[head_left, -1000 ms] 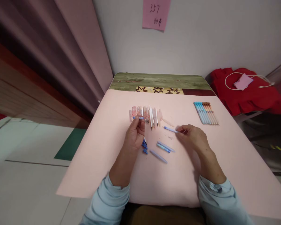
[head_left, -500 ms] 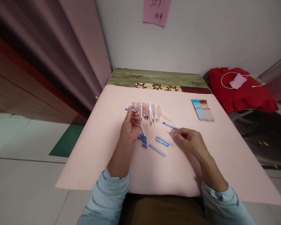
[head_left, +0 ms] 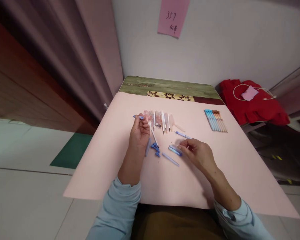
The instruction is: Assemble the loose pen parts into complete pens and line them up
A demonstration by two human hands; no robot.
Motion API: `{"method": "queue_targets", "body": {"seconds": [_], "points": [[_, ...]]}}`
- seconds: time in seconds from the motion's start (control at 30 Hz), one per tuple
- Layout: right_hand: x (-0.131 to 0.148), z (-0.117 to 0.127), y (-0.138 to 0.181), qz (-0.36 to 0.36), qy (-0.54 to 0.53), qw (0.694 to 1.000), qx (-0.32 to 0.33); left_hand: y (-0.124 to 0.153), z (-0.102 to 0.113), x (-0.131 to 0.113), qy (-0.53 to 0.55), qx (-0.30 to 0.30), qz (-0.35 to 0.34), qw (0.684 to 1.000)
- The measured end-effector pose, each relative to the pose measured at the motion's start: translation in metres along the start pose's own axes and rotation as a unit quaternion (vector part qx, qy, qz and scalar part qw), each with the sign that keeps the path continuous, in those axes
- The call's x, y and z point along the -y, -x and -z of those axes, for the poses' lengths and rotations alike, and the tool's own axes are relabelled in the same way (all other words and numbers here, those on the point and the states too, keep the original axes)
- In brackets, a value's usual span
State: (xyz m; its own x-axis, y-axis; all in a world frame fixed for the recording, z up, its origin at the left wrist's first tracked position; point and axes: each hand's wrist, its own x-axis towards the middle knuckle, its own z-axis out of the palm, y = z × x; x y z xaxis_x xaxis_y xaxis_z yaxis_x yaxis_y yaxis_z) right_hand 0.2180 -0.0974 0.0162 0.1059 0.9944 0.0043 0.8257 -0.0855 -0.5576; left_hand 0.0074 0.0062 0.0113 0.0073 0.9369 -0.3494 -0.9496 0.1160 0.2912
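Blue pen piece [head_left: 138, 117]: centre of the frame, pinched between thumb and fingers of the left hand [head_left: 140, 134].
Right hand [head_left: 201, 155]: thumb and forefinger close together beside the blue barrels [head_left: 175, 150]; any grip cannot be told.
Left to do, apparently: small blue pieces [head_left: 155, 147] and pink barrels [head_left: 158, 119], loose, centre.
Done, apparently: pen row [head_left: 216, 120], right of centre.
Change: one second earlier, right fingertips met the blue-tipped pen [head_left: 182, 134]; now they are lower, off it.
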Motion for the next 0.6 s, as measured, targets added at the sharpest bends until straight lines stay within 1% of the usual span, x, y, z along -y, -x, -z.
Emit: {"method": "queue_targets", "body": {"seconds": [0.1, 0.17, 0.27, 0.33, 0.5, 0.6], "points": [[0.021, -0.015, -0.017, 0.04, 0.009, 0.999, 0.008, 0.001, -0.001, 0.0, 0.005, 0.001, -0.002, 1.0], [0.036, -0.031, -0.03, 0.06, 0.023, 0.997, 0.042, 0.001, 0.0, 0.001, 0.003, 0.005, -0.001, 1.0], [0.055, -0.052, -0.046, 0.054, 0.069, 0.994, 0.064, 0.0, 0.002, 0.003, -0.008, 0.008, 0.004, 1.0], [0.065, -0.06, -0.054, 0.044, 0.106, 0.99, 0.079, 0.0, 0.003, 0.004, -0.017, 0.008, 0.008, 1.0], [0.085, -0.063, -0.065, 0.021, 0.167, 0.977, 0.127, 0.0, 0.005, 0.007, -0.031, 0.014, 0.025, 0.999], [0.087, -0.058, -0.066, 0.023, 0.181, 0.974, 0.133, 0.0, 0.006, 0.01, -0.035, 0.026, 0.035, 0.998]]}}
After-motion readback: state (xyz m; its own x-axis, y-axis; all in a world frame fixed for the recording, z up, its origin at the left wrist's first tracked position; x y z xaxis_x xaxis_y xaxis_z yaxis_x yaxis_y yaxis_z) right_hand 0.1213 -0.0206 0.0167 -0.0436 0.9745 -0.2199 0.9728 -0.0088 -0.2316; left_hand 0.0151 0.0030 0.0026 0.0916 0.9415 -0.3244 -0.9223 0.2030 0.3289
